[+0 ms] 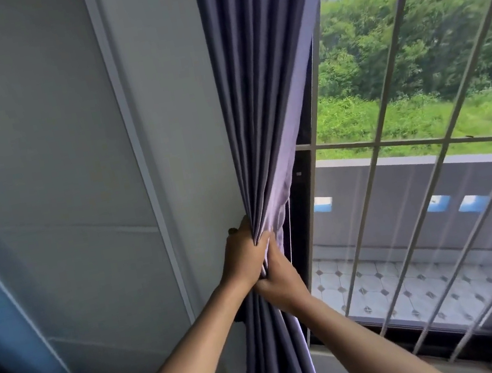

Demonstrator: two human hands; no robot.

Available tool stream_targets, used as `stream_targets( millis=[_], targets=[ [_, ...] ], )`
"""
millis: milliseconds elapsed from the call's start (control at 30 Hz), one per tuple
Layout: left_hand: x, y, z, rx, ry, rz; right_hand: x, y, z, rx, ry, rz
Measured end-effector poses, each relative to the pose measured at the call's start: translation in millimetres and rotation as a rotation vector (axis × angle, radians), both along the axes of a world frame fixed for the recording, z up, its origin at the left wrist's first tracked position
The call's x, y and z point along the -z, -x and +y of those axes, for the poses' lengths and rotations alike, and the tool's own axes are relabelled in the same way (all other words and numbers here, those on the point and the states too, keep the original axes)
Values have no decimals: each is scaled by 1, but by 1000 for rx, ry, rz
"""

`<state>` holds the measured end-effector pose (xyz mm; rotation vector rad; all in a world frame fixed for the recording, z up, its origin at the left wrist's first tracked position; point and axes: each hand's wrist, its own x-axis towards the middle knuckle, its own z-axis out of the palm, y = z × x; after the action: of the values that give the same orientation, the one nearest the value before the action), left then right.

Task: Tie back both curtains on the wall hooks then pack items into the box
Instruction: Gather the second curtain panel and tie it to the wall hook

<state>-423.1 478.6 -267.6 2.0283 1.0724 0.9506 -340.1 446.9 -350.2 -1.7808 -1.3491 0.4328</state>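
Where both hands grip, purple curtain (249, 93), bunched, pleated

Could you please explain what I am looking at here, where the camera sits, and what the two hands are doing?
There is no machine here: this is one picture from a wide-angle camera worn on a person's head, looking forward and down along both bare arms. The person stands at a window with pale metal bars; outside are greenery, a grey building and a tiled balcony floor. A purple curtain hangs at the window's left edge, next to a white wall. The left hand and the right hand meet at the same height and both grip the curtain, bunching its folds into a tight bundle. No tie-back cord or wall hook can be made out, and no box is in view.
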Motion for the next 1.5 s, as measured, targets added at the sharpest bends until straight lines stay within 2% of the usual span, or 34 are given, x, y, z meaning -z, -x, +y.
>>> stream_targets(
  millis=[100,333,433,533,600,767,833,900,967,1033,1167,1300,1500],
  targets=[
    [13,1,0,7,103,66,6,2,0,44,51,15],
    [9,-5,3,123,128,168,5,8,-3,238,147,-40],
    [-12,2,3,148,-44,215,4,5,-4,237,152,-136],
    [-52,4,2,44,-332,81,-1,3,-8,265,154,-148],
    [-78,-6,7,45,-380,-6,-4,5,-12,289,143,-118],
    [-94,-22,17,177,-45,54,1,8,-9,348,124,-90],
    [-89,-23,18,195,21,94,0,6,-11,355,62,-113],
    [-87,-25,17,193,6,158,-4,6,-13,312,-27,-84],
    [-85,-30,18,227,-11,180,-18,4,-11,295,-159,61],
    [-83,-34,18,274,-10,166,-29,1,-3,291,-258,120],
    [-81,-30,22,345,56,71,-30,-2,8,351,-215,65],
    [-65,-19,28,477,96,7,-22,-2,5,398,-258,-52],
    [-54,-20,30,505,85,-27,-14,-3,3,415,-272,-92]
  ],
)
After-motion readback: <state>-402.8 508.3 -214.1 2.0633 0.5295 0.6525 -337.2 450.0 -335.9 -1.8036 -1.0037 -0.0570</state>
